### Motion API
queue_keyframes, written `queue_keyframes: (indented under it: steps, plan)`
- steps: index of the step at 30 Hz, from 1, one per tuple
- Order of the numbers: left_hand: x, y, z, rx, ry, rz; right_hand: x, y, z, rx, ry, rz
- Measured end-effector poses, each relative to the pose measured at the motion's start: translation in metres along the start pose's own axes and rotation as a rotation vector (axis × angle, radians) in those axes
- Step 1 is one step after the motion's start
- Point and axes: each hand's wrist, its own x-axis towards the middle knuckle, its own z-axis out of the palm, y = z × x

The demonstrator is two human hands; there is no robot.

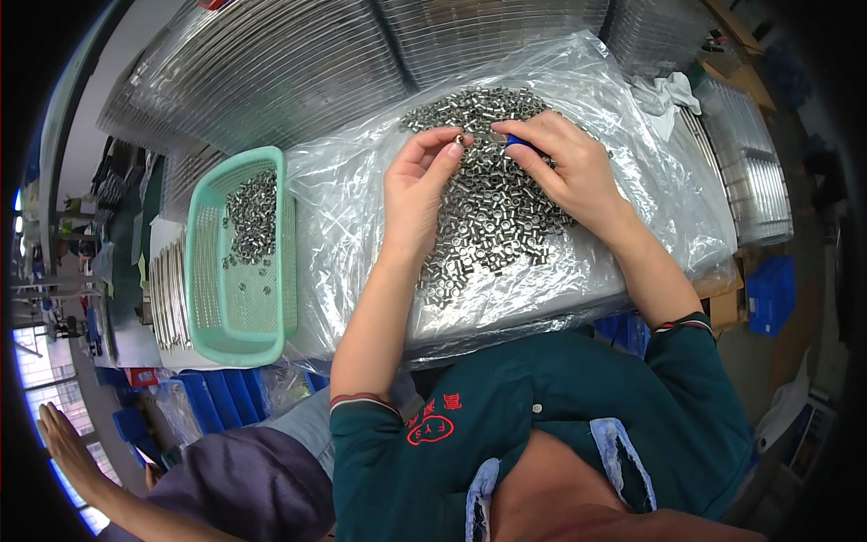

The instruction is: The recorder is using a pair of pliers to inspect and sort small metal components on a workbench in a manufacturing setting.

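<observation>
My left hand [414, 191] pinches a small shiny metal fitting [459, 140] between thumb and forefinger. To its right, my right hand [578, 176] grips a small tool with a blue handle [517, 141] and a thin metal tip pointing left toward the fitting. A small gap seems to lie between tip and fitting; the exact kind of tool cannot be made out. Beneath both hands a large heap of loose metal fittings [492, 237] spreads over clear plastic sheeting [348, 230]. At the left stands a green plastic basket [290, 262] with more small metal parts inside.
Stacks of clear plastic trays [271, 68] line the back, with more trays [754, 172] at the right. A white cloth [666, 95] lies near them. Blue bins [221, 402] sit below the table's front left. Another person's hand [72, 452] is at lower left.
</observation>
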Motion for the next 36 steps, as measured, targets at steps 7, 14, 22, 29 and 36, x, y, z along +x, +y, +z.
queue_keyframes:
  steps: [7, 14, 22, 29, 36]
  plan:
    - [0.000, -0.002, 0.001, 0.045, -0.001, 0.087, -0.001, -0.001, 0.000, -0.060, -0.038, -0.044]
    - [-0.002, -0.009, -0.001, 0.392, 0.085, 0.323, -0.002, 0.000, 0.001, -0.100, -0.012, -0.074]
    - [-0.001, -0.010, -0.004, 0.579, 0.114, 0.402, -0.003, 0.002, 0.000, -0.282, 0.061, -0.187]
    - [0.000, -0.007, -0.006, 0.386, 0.053, 0.207, -0.003, 0.005, 0.000, -0.341, 0.101, -0.249]
    - [0.003, -0.004, -0.010, 0.100, 0.009, -0.074, 0.001, 0.007, -0.001, -0.221, 0.152, -0.219]
